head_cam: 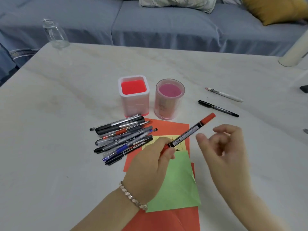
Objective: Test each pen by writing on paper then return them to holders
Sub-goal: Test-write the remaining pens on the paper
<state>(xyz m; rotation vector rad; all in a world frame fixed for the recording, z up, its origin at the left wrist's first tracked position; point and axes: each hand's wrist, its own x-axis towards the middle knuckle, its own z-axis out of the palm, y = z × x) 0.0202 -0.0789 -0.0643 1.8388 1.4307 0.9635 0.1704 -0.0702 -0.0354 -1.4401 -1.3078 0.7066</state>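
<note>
My left hand [150,161] grips the lower end of a red-capped marker [191,130], which slants up to the right above the papers. Just right of it, my right hand [221,144] hovers with loosely curled fingers and holds nothing. Below lie a green sheet [178,185], a yellow sheet [180,144] with black written marks, and red sheets [166,125]. A pile of several pens [123,139] lies left of the papers. Behind them stand a square white holder [134,97] with a red inside and a round pink holder [169,100], both without pens.
A black pen [218,108] and a white pen [224,94] lie apart on the white table [58,130] at the right. A glass jar [55,34] stands at the far left corner, a white cylinder [295,52] at the far right. A blue sofa runs behind.
</note>
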